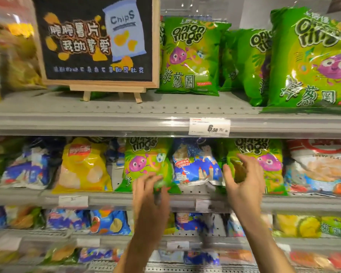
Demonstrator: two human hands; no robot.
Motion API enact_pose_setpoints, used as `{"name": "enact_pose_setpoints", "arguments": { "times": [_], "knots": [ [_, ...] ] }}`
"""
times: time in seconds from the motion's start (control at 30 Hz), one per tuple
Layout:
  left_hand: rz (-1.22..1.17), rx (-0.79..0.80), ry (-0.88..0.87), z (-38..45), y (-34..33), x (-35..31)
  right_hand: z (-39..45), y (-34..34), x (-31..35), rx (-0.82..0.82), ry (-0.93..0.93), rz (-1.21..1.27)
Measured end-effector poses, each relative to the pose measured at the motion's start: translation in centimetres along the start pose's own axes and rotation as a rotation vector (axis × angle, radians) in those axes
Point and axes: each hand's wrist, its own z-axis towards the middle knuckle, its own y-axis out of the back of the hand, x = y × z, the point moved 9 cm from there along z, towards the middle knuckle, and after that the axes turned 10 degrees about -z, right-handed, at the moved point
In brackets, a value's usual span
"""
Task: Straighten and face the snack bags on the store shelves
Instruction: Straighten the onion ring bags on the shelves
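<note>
A person's left hand (149,191) touches the lower edge of a green onion-ring bag (146,164) on the middle shelf (106,200); the right hand (244,180), fingers spread, reaches a second green bag (264,154); a blue bag (195,162) stands between them.

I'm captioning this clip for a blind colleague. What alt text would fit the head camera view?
Two bare hands reach toward snack bags on a store's middle shelf: the left hand at a green onion rings bag, the right hand open beside another onion rings bag, with a blue bag between them. Above stand more green bags and a chalkboard chips sign.
</note>
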Motion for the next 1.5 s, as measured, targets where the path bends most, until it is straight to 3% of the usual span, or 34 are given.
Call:
{"name": "enact_pose_setpoints", "arguments": {
  "times": [0.1,0.2,0.3,0.53,0.67,0.77,0.93,1.13,1.3,1.5],
  "knots": [
    [0.051,-0.05,0.069,3.7,4.3,3.5,-0.1,-4.6,2.4,0.185,-0.038,-0.048],
    [0.033,0.089,0.306,6.5,6.2,8.2,0.4,-8.3,2.6,0.377,-0.151,-0.119],
    [0.033,0.251,0.359,7.9,5.9,10.3,0.5,-10.4,0.8,0.525,-0.334,-0.145],
    [-0.188,0.57,0.58,8.3,1.6,15.2,-0.9,-12.0,-0.8,0.639,-0.457,-0.034],
    [-0.346,0.655,0.587,8.2,0.9,15.1,-1.7,-11.3,-0.6,0.551,-0.439,-0.041],
    [-0.415,0.638,0.63,8.1,0.4,15.7,-1.8,-10.4,0.3,0.508,-0.399,-0.084],
    [-0.521,0.462,0.609,8.2,1.2,15.0,-1.8,-8.4,1.7,0.415,-0.343,-0.12],
    [-0.428,0.279,0.622,8.0,3.6,14.2,-0.9,-6.1,1.7,0.368,-0.327,-0.003],
    [-0.454,0.324,0.613,7.9,3.1,13.3,-0.8,-5.3,0.5,0.458,-0.322,0.125],
    [-0.438,0.312,0.577,7.8,3.3,13.0,-0.8,-4.3,-0.3,0.686,-0.364,0.391]
  ]
}}
